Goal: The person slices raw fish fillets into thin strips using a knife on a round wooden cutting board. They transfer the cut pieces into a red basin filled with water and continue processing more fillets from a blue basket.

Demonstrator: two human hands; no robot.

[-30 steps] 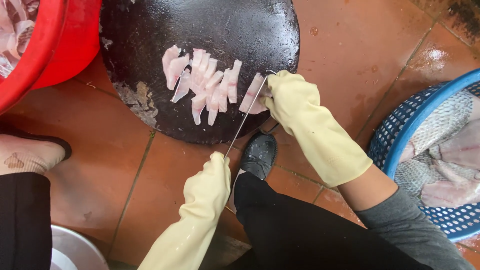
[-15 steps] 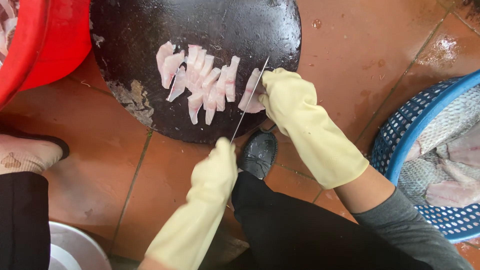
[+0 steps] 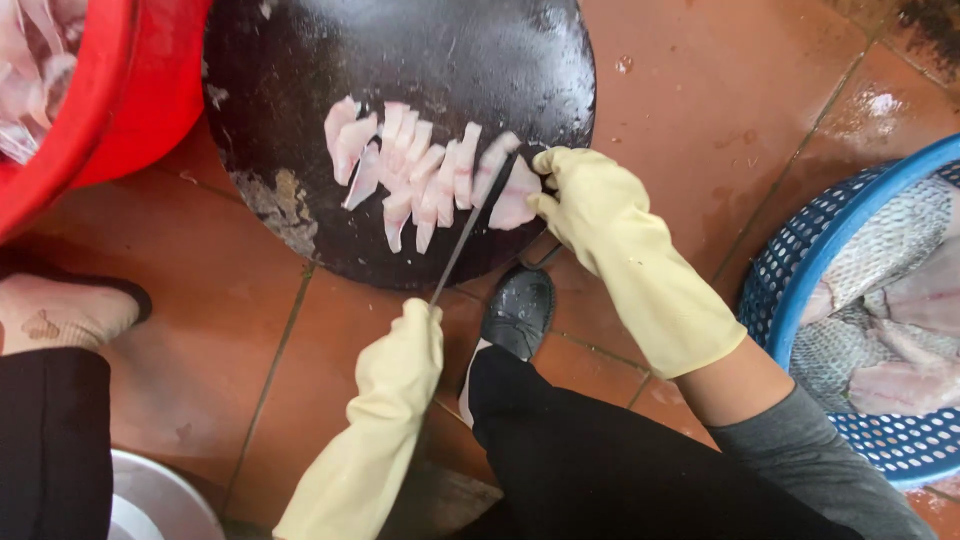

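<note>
A pale fish fillet [image 3: 515, 195] lies near the front edge of a round dark chopping board [image 3: 400, 60] that sits on the terracotta floor tiles [image 3: 720, 120]. The right hand [image 3: 585, 195], in a yellow rubber glove, presses its fingers closed on the fillet's right end. Just left of it, a row of cut strips [image 3: 410, 175] fans across the board. The left hand [image 3: 410, 345], gloved the same, is clenched around the handle of a knife [image 3: 470, 235], whose thin blade slants up across the fillet between the strips and the right hand. A black shoe [image 3: 520, 310] pokes out below the board's edge. A red tub [image 3: 130, 90] with pale pieces stands at upper left, a blue perforated basket [image 3: 800, 290] holding fish at right, and a slippered foot [image 3: 60, 310] at left.
</note>
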